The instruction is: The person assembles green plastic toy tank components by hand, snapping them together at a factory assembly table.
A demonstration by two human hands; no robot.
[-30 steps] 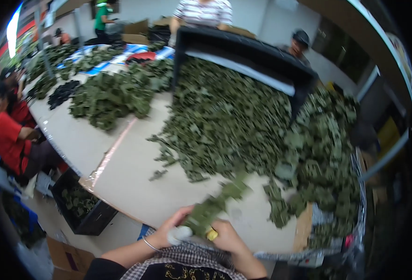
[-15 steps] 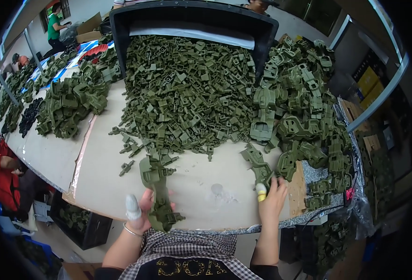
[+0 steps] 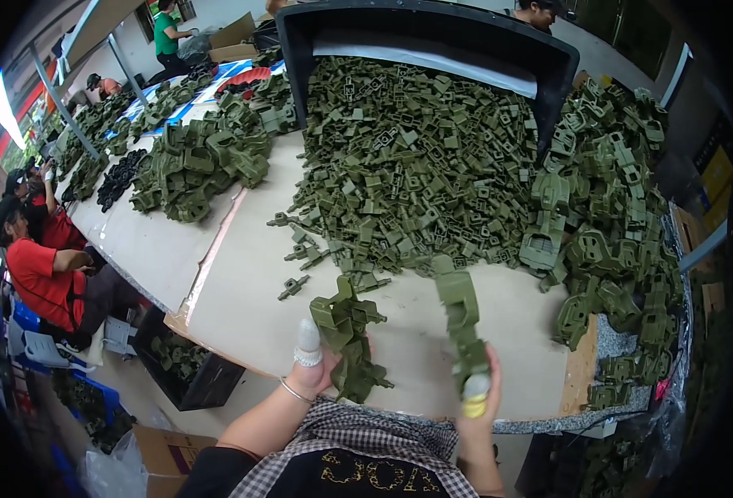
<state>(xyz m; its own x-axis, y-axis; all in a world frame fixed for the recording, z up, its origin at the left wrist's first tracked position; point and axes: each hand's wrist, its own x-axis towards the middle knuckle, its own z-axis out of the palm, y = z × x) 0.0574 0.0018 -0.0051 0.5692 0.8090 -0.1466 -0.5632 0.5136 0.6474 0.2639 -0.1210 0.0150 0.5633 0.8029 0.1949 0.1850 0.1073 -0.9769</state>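
My left hand (image 3: 308,373), its thumb wrapped in white, is closed around a long, curved olive-green plastic part (image 3: 351,342). Small pegged pieces stick out from that part's right side. My right hand (image 3: 486,397), with white and yellow wrapping on the thumb, grips the lower end of a second long olive-green plastic part (image 3: 457,303), slightly smeared by motion. Both parts are held up over the near side of the table, apart from each other. Beyond them, small green pegged pieces (image 3: 416,174) spill in a big heap from a tipped black bin (image 3: 433,21).
Larger green parts (image 3: 607,183) are piled along the right side, with more green parts (image 3: 204,158) heaped at the left. A black crate (image 3: 188,365) stands below the table's left edge. Co-workers in red (image 3: 38,278) sit at the left.
My right hand has lifted its green part off the table and brought it toward the left hand. The left hand still holds its part, now turned somewhat. The whole view has shifted.
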